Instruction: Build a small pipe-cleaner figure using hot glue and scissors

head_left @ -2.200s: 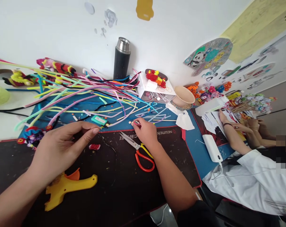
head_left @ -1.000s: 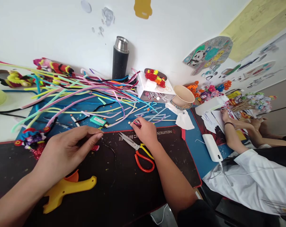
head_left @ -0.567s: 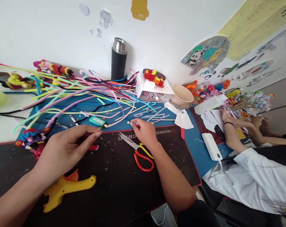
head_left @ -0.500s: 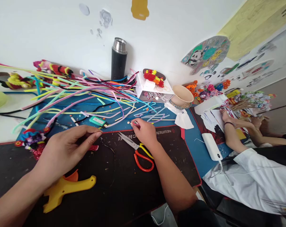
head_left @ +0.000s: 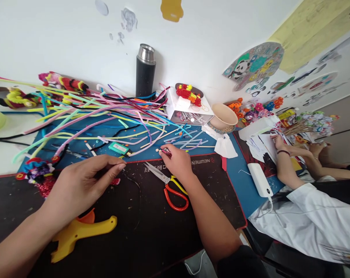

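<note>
My left hand (head_left: 86,185) is closed in a pinch above the black mat (head_left: 163,247); what sits between thumb and forefinger is too small to tell. A thin dark strand (head_left: 138,189) trails over the mat from near those fingertips. My right hand (head_left: 176,162) is curled around a small dark-and-red item (head_left: 166,151), mostly hidden by the fingers. Just below it lie scissors (head_left: 166,179) with red and yellow handles, blades apart. A yellow glue gun-like tool (head_left: 85,231) rests under my left forearm. Beside my left hand is a pipe-cleaner figure (head_left: 40,173) with red glitter.
Many coloured pipe cleaners (head_left: 105,104) spread along the back. Behind them stand a black thermos (head_left: 145,73), a white box (head_left: 189,112) and a beige bowl (head_left: 223,117). A white power bank (head_left: 259,179) lies on the right, near another person's arm (head_left: 287,166).
Both hands hold nearly the same positions. The view has shifted very slightly; nothing has visibly been picked up or put down.
</note>
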`<state>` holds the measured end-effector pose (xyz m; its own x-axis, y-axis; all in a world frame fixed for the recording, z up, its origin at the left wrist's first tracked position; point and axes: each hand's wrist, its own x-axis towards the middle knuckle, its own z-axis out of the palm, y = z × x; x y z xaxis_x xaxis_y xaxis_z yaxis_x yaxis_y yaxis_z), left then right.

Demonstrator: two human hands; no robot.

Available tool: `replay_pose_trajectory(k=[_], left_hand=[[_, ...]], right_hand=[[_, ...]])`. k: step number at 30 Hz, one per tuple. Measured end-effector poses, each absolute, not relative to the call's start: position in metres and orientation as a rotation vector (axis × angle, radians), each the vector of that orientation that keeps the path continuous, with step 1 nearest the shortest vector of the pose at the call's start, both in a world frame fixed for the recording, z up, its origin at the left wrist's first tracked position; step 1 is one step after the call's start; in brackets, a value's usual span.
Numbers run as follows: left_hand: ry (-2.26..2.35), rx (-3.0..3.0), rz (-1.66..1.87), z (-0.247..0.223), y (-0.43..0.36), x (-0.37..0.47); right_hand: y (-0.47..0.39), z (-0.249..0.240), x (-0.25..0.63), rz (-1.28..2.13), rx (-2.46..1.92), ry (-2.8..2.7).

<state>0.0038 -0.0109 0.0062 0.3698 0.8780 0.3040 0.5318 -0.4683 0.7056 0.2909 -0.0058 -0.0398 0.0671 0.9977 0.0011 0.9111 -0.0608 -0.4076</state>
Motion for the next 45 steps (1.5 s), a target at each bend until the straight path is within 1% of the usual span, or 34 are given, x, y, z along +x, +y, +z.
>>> replay_pose_trajectory(k=[12, 24, 30, 35, 45], left_hand=[[1.177, 2.155, 0.939, 0.006, -0.011, 0.008], [1.06, 2.335, 1.005, 0.001, -0.014, 0.009], [1.12, 2.258, 0.955, -0.003, -0.013, 0.008], [1.168, 2.179, 0.863, 0.002, -0.014, 0.009], [1.168, 2.163, 0.832, -0.001, -0.013, 0.008]], right_hand=[[-0.005, -0.036, 0.289, 0.397, -2.085, -1.946], [-0.003, -0.037, 0.289, 0.408, -2.106, -1.912], [-0.004, -0.035, 0.288, 0.407, -2.103, -1.912], [-0.005, -0.033, 0.289, 0.444, -2.072, -1.914], [-0.007, -0.038, 0.293, 0.43, -2.003, -1.941]])
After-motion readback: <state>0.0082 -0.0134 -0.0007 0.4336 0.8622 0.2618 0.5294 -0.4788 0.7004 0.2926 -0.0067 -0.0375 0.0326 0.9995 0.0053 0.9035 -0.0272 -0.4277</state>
